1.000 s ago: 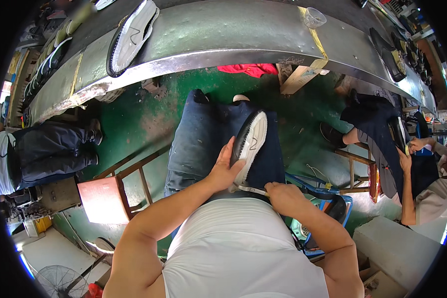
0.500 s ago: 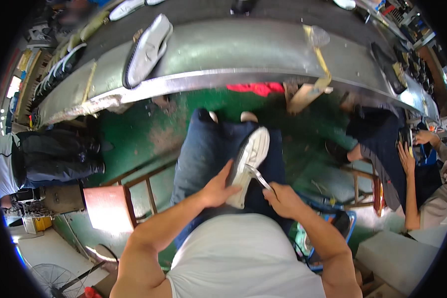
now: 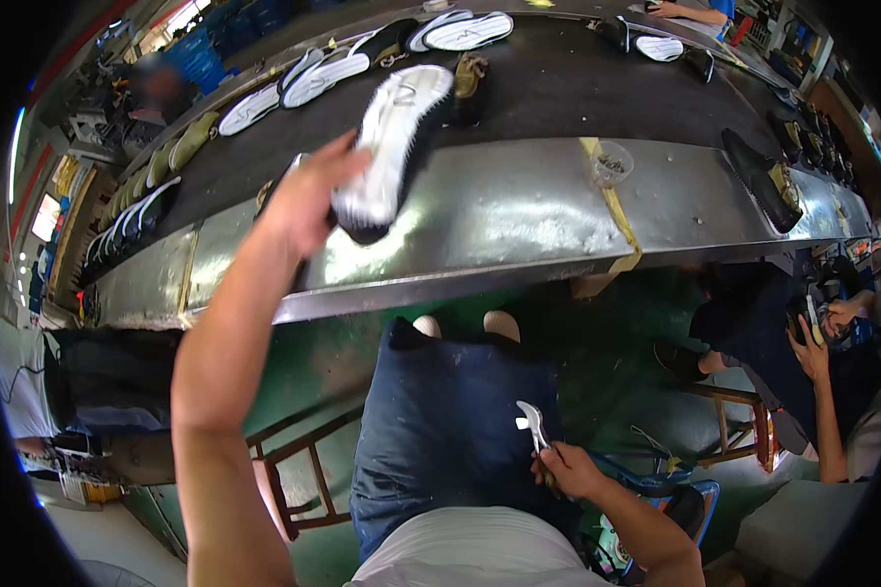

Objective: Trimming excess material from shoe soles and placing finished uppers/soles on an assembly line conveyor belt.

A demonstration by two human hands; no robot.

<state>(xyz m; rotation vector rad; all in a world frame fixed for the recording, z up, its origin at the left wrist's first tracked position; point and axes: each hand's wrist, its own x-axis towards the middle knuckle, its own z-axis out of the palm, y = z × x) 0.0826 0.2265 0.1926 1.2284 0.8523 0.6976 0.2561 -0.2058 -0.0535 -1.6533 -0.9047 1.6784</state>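
My left hand (image 3: 313, 196) is reached out over the bench, its fingers closed on the near left side of a shoe upper (image 3: 392, 147). That shoe is turned bottom up, with a white underside, pleated edges and a dark rim. Low over my lap, my right hand (image 3: 570, 472) grips a pair of pincers (image 3: 536, 430) by the handles. Their curved silver head points away from me, and a small white bit shows beside the jaws. Another shoe on the bench is mostly hidden behind my left hand and forearm.
The bench has a metal front strip (image 3: 499, 196) and a dark belt (image 3: 578, 98) carrying several shoes. A clear cup (image 3: 610, 164) stands beside yellow tape. A black shoe (image 3: 762, 181) lies at the right. A co-worker's hand (image 3: 811, 347) holds a shoe at the right; a wooden stool (image 3: 308, 479) stands left.
My left hand has lifted the shoe from my lap up and forward to the bench. My right hand has drawn the pincers away from it, lower over my lap. The view has tilted up.
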